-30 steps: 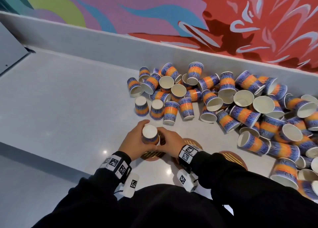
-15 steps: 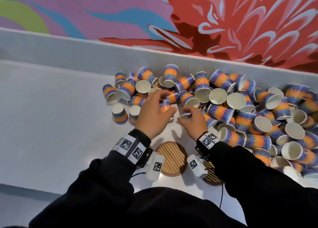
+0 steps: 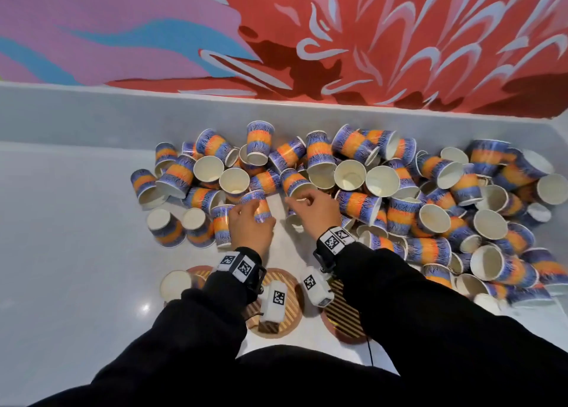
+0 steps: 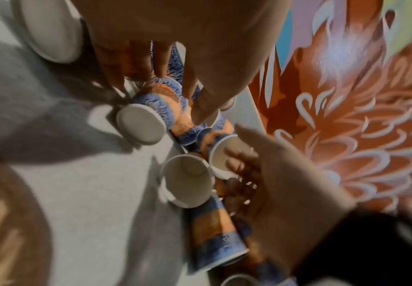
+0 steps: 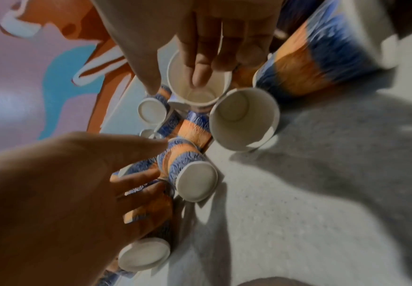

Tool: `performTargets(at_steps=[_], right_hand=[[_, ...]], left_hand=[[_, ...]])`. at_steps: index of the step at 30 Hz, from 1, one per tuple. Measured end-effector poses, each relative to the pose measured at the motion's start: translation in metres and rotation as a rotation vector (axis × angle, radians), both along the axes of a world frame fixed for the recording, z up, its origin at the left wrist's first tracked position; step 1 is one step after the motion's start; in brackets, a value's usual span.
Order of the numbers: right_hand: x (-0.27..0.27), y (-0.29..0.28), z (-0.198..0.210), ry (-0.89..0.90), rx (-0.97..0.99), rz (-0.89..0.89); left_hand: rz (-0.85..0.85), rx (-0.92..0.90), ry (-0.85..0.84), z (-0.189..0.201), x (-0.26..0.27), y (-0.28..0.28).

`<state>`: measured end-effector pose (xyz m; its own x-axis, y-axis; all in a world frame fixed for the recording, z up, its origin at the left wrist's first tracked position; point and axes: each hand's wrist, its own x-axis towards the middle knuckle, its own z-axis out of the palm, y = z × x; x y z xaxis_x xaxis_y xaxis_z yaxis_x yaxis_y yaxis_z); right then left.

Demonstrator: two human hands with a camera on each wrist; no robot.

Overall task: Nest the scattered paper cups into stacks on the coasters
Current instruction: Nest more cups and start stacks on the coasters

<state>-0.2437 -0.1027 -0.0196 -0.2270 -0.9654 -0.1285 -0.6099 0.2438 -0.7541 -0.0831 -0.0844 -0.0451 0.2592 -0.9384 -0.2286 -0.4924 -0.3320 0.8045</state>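
The left hand [image 3: 250,228] curls its fingers [image 4: 160,60] round a blue-and-orange paper cup [image 3: 257,205] at the heap's [image 3: 399,191] near edge, white base towards the wrist, the right hand [image 3: 315,214] beside it pinches a second cup's [image 5: 200,96] open rim, and the striped wooden coasters [image 3: 295,299] lie behind both wrists.

Blk sleeves [image 3: 172,329], tagged wristbands [image 3: 238,265] w/ white cams [image 3: 275,300]

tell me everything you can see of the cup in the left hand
The cup is paper, blue-violet at both ends with an orange band between, and has a plain white recessed base. It is tipped, base towards the person, mouth towards the pile of cups. The left hand grips its wall from above, thumb opposite fingers. Whether it touches the counter cannot be told.
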Motion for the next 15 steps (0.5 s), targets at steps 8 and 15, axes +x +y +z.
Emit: performTargets(at_steps=[8, 15], right_hand=[[0.007, -0.019, 0.008, -0.012, -0.051, 0.033], [-0.044, 0.014, 0.040, -0.007, -0.260, 0.109]], left_hand=[[-0.005, 0.036, -0.047, -0.019, -0.009, -0.005], [0.155, 0.067, 0.053, -0.013, -0.022, -0.013]])
